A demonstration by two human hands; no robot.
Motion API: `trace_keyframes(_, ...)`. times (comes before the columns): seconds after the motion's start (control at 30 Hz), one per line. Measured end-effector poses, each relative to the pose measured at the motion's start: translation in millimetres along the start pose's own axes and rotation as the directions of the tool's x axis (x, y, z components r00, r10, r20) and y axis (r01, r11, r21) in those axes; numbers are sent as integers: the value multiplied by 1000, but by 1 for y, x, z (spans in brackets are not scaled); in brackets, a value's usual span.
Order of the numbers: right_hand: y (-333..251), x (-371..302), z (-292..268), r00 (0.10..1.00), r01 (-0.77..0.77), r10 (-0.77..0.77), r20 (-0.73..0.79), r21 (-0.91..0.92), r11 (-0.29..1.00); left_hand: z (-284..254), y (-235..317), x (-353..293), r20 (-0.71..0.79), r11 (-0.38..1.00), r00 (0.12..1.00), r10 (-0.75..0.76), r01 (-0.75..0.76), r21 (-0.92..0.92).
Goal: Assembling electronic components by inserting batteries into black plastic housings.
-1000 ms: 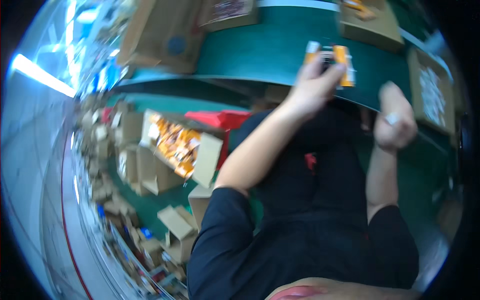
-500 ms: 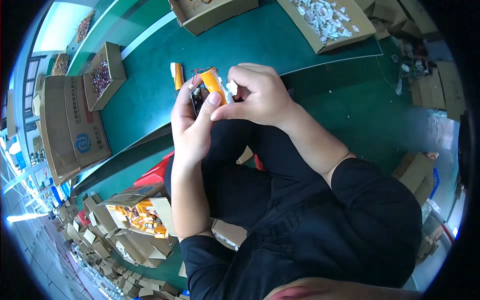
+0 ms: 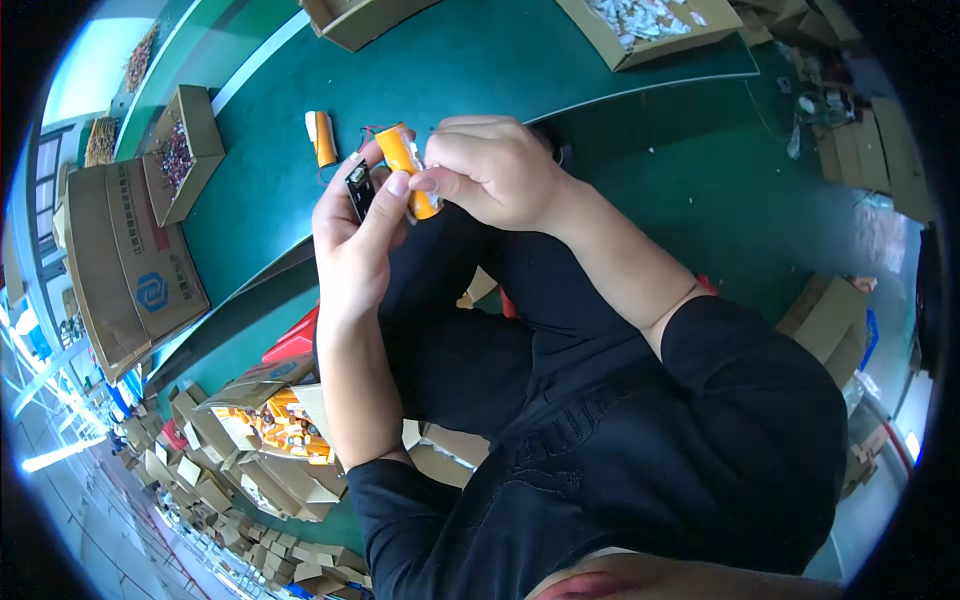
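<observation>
An orange cylindrical battery (image 3: 396, 150) is pinched between the thumb and fingers of my left hand (image 3: 350, 240), above the near edge of the green table. Whitish residue runs along its right side. Thin red and dark wires (image 3: 369, 131) come off its upper end. In the same hand sits a small black circuit board (image 3: 359, 192), left of the battery. My right hand (image 3: 500, 178) is closed against the battery's right side, thumb near my left thumb; what its curled fingers pinch is hidden. Another orange battery (image 3: 323, 140) with a white end lies on the table beyond my left hand.
At the table's far right stands a carton (image 3: 690, 45) of white scraps; another carton (image 3: 350, 30) is at the far middle. Leftward are a small carton (image 3: 200, 150) of dark reddish parts and a large carton (image 3: 135, 265). An open box (image 3: 318, 400) of orange batteries stands low left.
Both hands and the battery appear shifted left in view, as does the whole scene. The white lump that stuck out by my right fingers is no longer visible, and those fingers sit closer against the battery.
</observation>
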State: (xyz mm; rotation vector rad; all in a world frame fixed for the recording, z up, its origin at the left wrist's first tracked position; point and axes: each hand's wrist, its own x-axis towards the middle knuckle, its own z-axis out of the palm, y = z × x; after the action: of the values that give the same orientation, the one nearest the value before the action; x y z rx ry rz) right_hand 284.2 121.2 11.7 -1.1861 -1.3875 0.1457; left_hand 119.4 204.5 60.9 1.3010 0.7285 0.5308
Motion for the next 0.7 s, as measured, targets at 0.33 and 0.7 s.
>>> trace_keyframes(0.33, -8, -15, -11, 964, -257, 264, -32, 144, 956, 24, 5, 3, 7, 998, 999, -37, 37, 48)
trace_keyframes(0.7, 0, -16, -8, 979, -203, 205, 17, -63, 977, 5, 1, 5, 82, 995, 992, -95, 92, 47)
